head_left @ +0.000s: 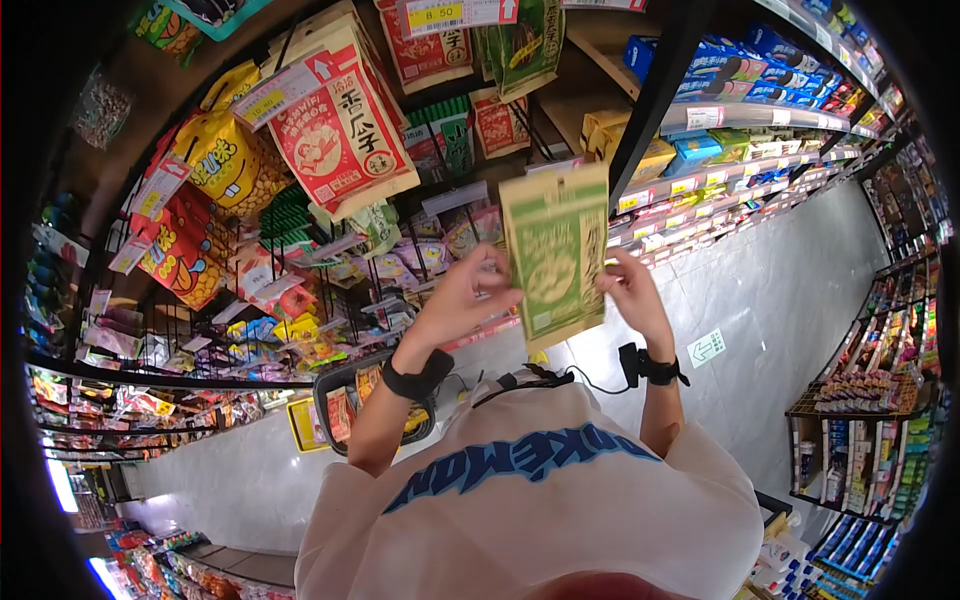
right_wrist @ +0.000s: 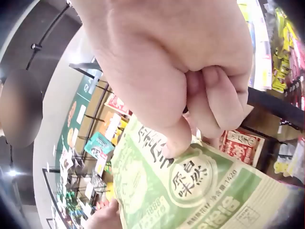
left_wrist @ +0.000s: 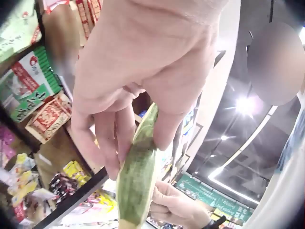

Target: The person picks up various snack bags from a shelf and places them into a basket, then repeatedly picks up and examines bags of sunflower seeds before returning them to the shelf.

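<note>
A green and cream snack packet [head_left: 556,255] is held upright between both hands in front of the chest. My left hand [head_left: 460,305] pinches its left edge, and my right hand [head_left: 637,300] pinches the right edge. The left wrist view shows the packet [left_wrist: 137,181] side-on, between the thumb and fingers of the left hand [left_wrist: 143,71]. In the right wrist view the thumb of the right hand [right_wrist: 176,81] lies on the packet's printed face [right_wrist: 190,191], its other fingers curled behind the edge.
Red and cream packets [head_left: 345,125] hang on rack hooks at the upper left, beside yellow bags [head_left: 232,150]. Below left stands a basket [head_left: 425,425] with packets inside. Shelves of boxed goods [head_left: 720,150] line the upper right; tiled floor [head_left: 770,300] lies on the right.
</note>
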Available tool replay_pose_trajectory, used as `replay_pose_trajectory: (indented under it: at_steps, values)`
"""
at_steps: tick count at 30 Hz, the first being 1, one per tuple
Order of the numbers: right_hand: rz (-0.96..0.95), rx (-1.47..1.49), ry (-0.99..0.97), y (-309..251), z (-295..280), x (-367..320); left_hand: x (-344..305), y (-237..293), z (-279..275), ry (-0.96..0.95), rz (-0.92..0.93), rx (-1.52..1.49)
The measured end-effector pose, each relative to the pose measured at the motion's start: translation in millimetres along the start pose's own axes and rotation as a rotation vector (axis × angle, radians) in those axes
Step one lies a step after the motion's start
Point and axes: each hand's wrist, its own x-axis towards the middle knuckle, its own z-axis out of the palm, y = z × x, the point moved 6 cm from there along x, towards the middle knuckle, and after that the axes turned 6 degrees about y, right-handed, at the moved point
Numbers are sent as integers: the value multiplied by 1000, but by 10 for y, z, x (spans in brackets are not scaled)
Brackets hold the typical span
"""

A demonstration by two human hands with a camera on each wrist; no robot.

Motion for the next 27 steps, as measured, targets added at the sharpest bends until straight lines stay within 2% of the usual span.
replay_pose_trajectory:
  at_steps: [3, 4, 7, 8, 11, 12, 15, 16, 19, 20, 23, 25, 27]
  values:
    - [62, -70, -165, 236, 303, -170, -313, -448, -39, 80, -65, 27]
    - [50, -102, -199, 330, 431, -204, -456, -607, -53, 140, -179, -85]
    - [8, -206, -293, 513, 867, -433, -952, -1134, -162, 98, -289, -24]
    - [-20, -247, -320, 510, 980, -507, -1111, -1159, -169, 84, -344, 285]
    - [-129, -417, -511, 420, 1333, -938, -1655, -1336, -74, 76, -171, 149]
    - [-156, -431, -527, 396, 1426, -1083, -1859, -1452, -76, 96, -245, 149]
    - [-105, -431, -551, 387, 1708, -1511, -2369, -1373, -72, 100, -259, 233]
    - [-11, -427, -587, 400, 1807, -1650, -2549, -1400, -91, 130, -213, 330]
    - [33, -478, -569, 330, 2078, -2025, -3053, -1587, -102, 131, -238, 171]
    - [29, -449, -568, 271, 2149, -2124, -3179, -1614, -113, 126, -301, 141]
    - [-12, -533, -608, 146, 2304, -2360, -3533, -1758, -148, 212, -197, 192]
    - [-137, -561, -581, 106, 2373, -2476, -3688, -1567, -140, 255, -132, 365]
    - [-51, -529, -606, 125, 2424, -2529, -3844, -1640, -149, 280, -115, 347]
